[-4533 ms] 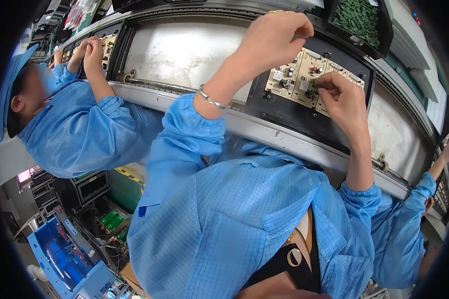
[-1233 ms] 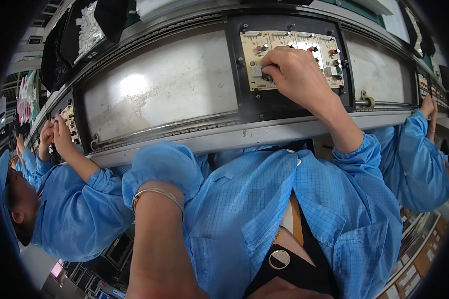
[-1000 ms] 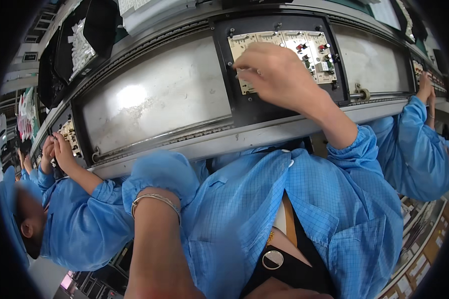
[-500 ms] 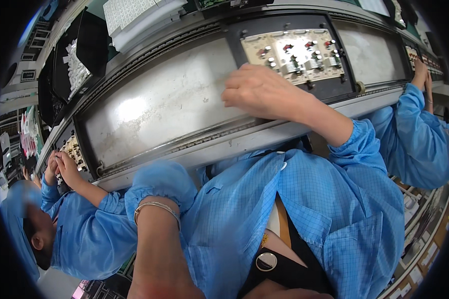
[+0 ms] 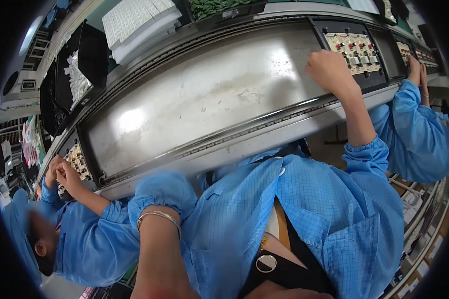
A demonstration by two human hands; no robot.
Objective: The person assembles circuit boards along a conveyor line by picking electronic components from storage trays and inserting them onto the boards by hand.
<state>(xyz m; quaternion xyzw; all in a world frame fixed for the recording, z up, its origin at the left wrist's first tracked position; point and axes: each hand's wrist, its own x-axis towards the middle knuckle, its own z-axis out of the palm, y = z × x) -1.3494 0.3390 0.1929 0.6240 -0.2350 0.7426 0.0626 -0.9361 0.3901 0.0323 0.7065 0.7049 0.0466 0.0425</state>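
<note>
My right hand [image 5: 329, 72] is closed, its back showing and its fingers curled under. It covers the near left corner of a black carrier frame [image 5: 379, 82] on the conveyor. In that frame lies a tan circuit board [image 5: 353, 42] with red, white and silvery parts standing on it. What the curled fingers hold, if anything, is hidden. My left forearm [image 5: 160, 249], with a silvery bracelet [image 5: 157, 214] at the edge of the blue sleeve, is raised close to the camera. The left hand itself lies outside the picture.
A bare metal conveyor bed [image 5: 184, 104] runs before me between chain rails. Behind it are stacked white trays [image 5: 139, 22], a bin of green parts [image 5: 219, 7] and a black bin of white pieces [image 5: 80, 74]. Co-workers' hands [image 5: 67, 174] work on boards at both sides.
The carrier frame with its board has slid right along the conveyor, and my right hand has moved right with it. My left forearm has hardly moved.
</note>
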